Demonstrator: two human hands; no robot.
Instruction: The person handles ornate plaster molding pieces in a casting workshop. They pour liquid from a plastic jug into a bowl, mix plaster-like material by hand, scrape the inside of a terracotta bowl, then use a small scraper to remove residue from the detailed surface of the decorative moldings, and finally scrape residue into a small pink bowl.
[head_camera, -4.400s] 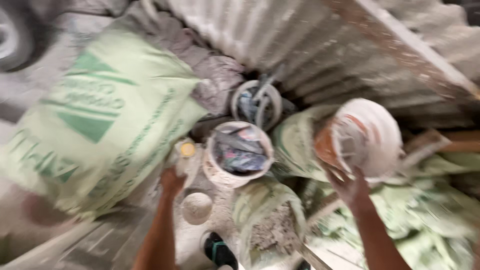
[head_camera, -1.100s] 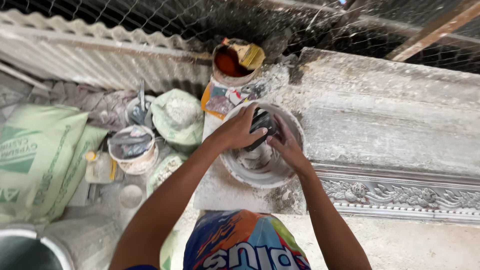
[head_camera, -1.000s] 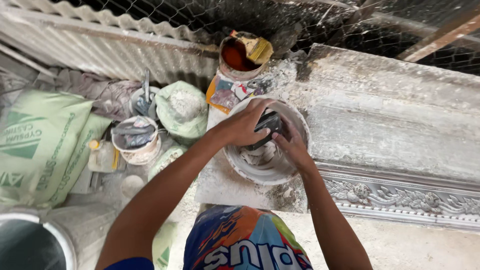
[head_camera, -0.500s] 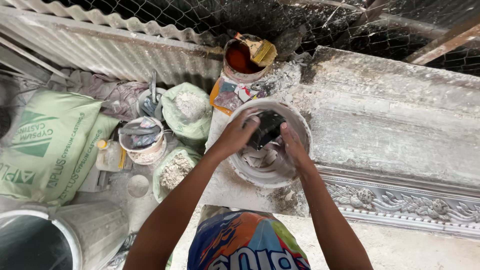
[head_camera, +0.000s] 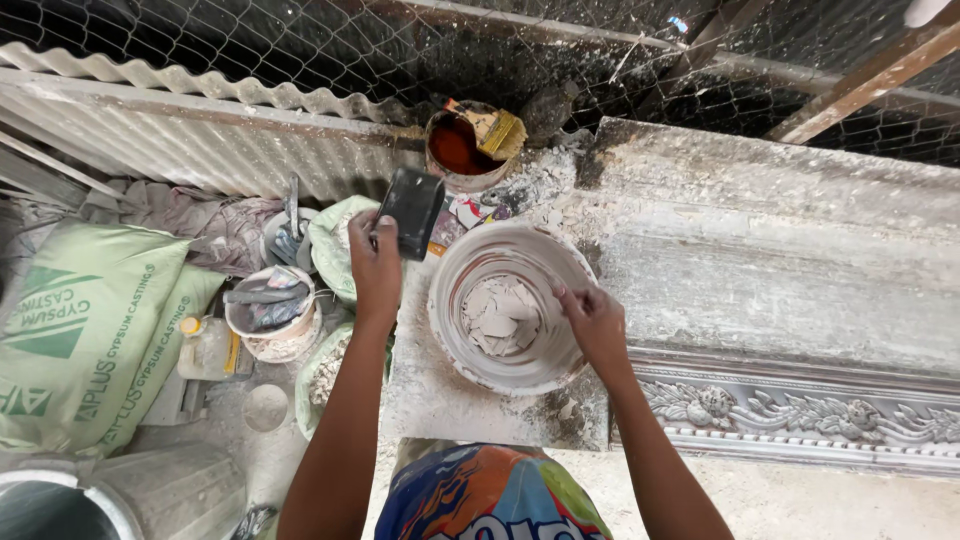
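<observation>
Green sacks (head_camera: 85, 330) are lying at far left, beside a small tub (head_camera: 268, 318) of tools. The left hand (head_camera: 376, 268) is gripping a dark scraper (head_camera: 410, 211), fingers clamped around it, holding it raised left of the bowl (head_camera: 512, 305). The bowl is sitting on a dusty slab (head_camera: 440, 400), holding broken plaster flakes (head_camera: 500, 312). The right hand (head_camera: 592, 318) is resting at the bowl's right rim, fingertips pinched together inside it. A tin (head_camera: 462, 148) of red liquid is standing behind; a carved moulding (head_camera: 800, 415) is lying at right.
</observation>
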